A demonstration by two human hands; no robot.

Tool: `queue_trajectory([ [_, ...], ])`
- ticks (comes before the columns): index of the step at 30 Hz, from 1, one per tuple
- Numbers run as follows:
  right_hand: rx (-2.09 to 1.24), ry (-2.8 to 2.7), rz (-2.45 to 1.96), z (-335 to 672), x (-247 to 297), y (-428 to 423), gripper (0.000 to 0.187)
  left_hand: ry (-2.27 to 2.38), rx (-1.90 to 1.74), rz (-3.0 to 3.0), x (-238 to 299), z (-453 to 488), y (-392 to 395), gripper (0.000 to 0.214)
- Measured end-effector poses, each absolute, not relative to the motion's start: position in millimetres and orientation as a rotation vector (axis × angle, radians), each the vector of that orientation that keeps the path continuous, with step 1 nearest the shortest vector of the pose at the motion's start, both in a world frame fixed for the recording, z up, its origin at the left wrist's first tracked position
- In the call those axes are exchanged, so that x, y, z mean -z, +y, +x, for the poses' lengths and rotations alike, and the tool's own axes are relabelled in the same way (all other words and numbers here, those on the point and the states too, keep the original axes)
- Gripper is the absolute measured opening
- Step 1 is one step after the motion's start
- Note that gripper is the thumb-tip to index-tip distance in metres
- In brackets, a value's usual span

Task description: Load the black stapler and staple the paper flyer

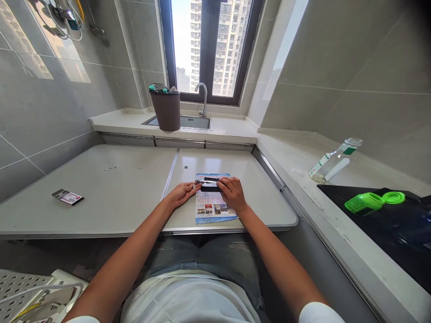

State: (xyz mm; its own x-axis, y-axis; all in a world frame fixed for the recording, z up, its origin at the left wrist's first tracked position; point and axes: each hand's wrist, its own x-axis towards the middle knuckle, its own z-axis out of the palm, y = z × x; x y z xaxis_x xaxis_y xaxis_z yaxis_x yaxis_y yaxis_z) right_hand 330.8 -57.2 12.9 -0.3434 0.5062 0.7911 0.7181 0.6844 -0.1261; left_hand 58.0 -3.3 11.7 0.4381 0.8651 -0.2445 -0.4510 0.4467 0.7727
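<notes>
A black stapler (pixel 209 183) lies across the top part of a printed leaflet (pixel 213 207) on the white folding table (pixel 128 188). My right hand (pixel 231 192) is closed over the stapler's right end. My left hand (pixel 183 193) rests on the table at the leaflet's left edge, its fingertips pinched at the stapler's left end on something small and metallic that I cannot make out.
A small card packet (pixel 68 197) lies at the table's left. A dark bin (pixel 165 107) stands by the sink (pixel 188 121) and tap (pixel 203 98). On the right counter are a clear bottle (pixel 332 162) and a green collapsible cup (pixel 365 202) with lid (pixel 395 197) on a black hob.
</notes>
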Motion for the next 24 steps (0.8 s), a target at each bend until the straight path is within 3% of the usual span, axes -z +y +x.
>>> queue_trajectory([
  [10,-0.200,-1.650,-1.412,339.4,-10.9,-41.2,0.029,0.783,-1.053,0.750,-18.5,56.4,-3.2,0.008],
  [12,-0.264,-1.681,-1.412,339.4,-11.1,-40.2,0.029,0.769,-1.007,0.819,-17.6,56.3,-5.4,0.016],
  [17,-0.296,-1.783,-1.457,337.9,-6.2,-37.6,0.026,0.713,-0.816,1.088,-17.7,55.9,-13.1,0.045],
  [21,-0.298,-1.852,-1.444,338.3,-6.1,-38.0,0.028,0.664,-0.755,1.198,-22.6,57.7,-18.7,0.046],
  [24,-0.101,-1.837,-1.339,334.8,-17.2,-44.9,0.031,0.644,-0.771,1.247,-24.7,59.3,-20.9,0.043],
])
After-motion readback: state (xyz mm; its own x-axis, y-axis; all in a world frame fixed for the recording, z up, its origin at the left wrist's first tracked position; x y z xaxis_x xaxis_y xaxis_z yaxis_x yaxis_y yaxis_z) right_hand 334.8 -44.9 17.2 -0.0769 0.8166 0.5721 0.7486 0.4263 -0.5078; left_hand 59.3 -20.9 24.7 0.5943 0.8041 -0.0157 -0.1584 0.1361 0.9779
